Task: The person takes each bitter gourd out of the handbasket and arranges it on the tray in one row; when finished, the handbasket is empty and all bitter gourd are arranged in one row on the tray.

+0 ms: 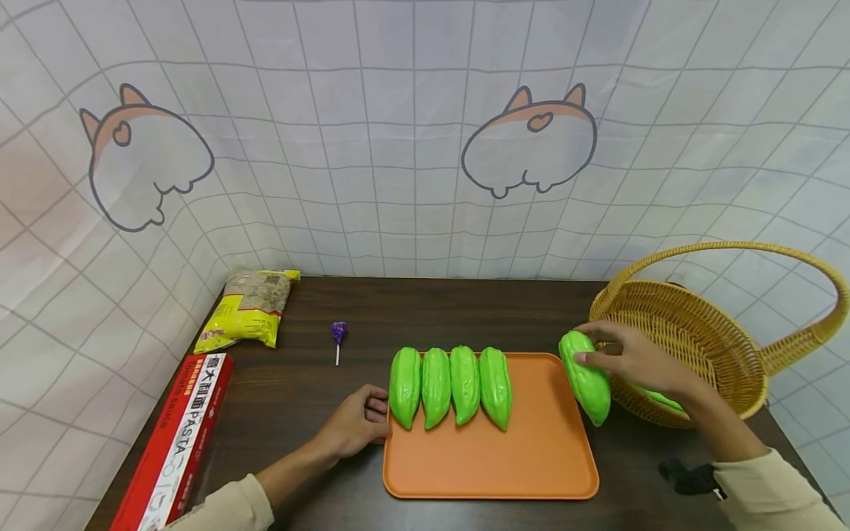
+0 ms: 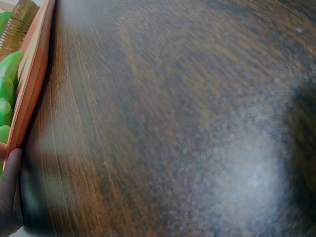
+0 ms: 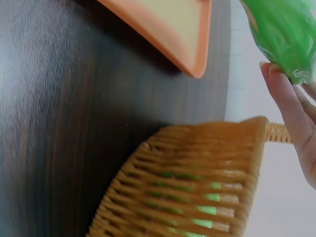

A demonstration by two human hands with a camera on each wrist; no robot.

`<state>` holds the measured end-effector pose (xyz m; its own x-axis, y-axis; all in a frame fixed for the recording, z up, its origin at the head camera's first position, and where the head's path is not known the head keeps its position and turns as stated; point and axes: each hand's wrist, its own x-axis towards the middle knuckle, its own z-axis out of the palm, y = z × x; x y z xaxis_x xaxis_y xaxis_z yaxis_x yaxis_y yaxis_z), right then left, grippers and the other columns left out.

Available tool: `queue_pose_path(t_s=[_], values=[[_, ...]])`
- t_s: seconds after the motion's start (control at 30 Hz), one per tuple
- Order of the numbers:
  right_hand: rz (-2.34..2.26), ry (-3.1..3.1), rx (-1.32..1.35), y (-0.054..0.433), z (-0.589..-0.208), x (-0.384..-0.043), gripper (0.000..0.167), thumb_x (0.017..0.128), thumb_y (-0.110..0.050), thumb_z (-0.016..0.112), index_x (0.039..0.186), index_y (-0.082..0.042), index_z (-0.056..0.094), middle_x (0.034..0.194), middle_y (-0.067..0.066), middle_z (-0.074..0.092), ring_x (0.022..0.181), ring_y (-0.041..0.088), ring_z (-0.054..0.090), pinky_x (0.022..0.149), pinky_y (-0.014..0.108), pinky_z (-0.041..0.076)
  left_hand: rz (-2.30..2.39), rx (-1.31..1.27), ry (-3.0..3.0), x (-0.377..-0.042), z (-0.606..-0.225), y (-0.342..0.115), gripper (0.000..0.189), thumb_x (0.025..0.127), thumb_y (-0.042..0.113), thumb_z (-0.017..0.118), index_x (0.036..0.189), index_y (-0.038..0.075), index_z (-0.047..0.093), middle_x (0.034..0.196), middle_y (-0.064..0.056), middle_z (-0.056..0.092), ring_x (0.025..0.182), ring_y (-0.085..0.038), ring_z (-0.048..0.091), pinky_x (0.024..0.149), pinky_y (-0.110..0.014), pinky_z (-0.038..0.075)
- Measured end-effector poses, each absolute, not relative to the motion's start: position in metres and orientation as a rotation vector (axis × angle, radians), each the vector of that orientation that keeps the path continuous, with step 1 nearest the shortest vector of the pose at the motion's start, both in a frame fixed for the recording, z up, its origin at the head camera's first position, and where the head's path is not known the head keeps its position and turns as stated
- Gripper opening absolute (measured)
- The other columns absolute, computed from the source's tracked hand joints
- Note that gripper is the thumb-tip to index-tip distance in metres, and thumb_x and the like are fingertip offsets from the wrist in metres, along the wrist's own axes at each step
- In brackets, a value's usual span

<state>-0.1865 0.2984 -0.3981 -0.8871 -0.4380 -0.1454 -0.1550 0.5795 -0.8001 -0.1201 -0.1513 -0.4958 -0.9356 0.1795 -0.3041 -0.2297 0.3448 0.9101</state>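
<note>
My right hand [image 1: 631, 358] holds a bright green, long ridged vegetable [image 1: 586, 377] between thumb and fingers. It is above the right edge of an orange tray [image 1: 491, 464], beside the basket. In the right wrist view, the same vegetable [image 3: 286, 34] is raised above the table with fingertips at its lower end. Several matching green vegetables [image 1: 465, 385] lie side by side on the tray's left half, tips toward me. At the tray's left edge, my left hand [image 1: 358, 422] grips the rim, and the left wrist view shows the thumb [image 2: 11, 180] against its outer side.
A wicker basket [image 1: 690, 324] with a tall handle stands at the right, with more green [image 1: 657, 398] inside it. A purple lollipop [image 1: 339, 333], a yellow bag [image 1: 249, 310] and a red pasta box [image 1: 175, 442] lie on the left. A tiled-pattern cloth [image 1: 398, 184] hangs behind.
</note>
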Motion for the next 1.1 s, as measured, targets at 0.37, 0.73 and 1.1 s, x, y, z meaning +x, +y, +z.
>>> queue_pose_path(t_s=[0.37, 0.73, 1.1], values=[[-1.201, 2.504, -0.399, 0.281, -0.411, -0.189, 0.059, 0.096, -0.035, 0.066, 0.142, -0.003, 0.047, 0.121, 0.021, 0.059, 0.101, 0.027, 0.064, 0.073, 0.034, 0.061, 1.612, -0.054, 2.272, -0.121, -0.498, -0.15, 0.061, 0.073, -0.005, 0.071, 0.131, -0.006, 0.052, 0.111, -0.017, 0.058, 0.09, -0.021, 0.061, 0.069, -0.035, 0.063], [-1.235, 2.497, -0.305, 0.26, -0.433, -0.19, 0.062, 0.095, -0.038, 0.067, 0.143, -0.003, 0.048, 0.118, 0.021, 0.06, 0.093, 0.022, 0.065, 0.074, 0.039, 0.061, 1.617, -0.066, 2.269, -0.122, -0.5, -0.151, 0.061, 0.073, -0.005, 0.071, 0.13, -0.005, 0.052, 0.112, -0.017, 0.058, 0.09, -0.021, 0.061, 0.069, -0.035, 0.063], [-1.229, 2.504, -0.286, 0.243, -0.457, -0.195, 0.063, 0.093, -0.041, 0.068, 0.141, -0.004, 0.051, 0.126, 0.025, 0.055, 0.081, 0.023, 0.062, 0.068, 0.038, 0.057, 1.622, -0.048, 2.269, -0.121, -0.498, -0.151, 0.06, 0.073, -0.005, 0.071, 0.13, -0.007, 0.051, 0.111, -0.017, 0.057, 0.09, -0.02, 0.061, 0.068, -0.035, 0.063]])
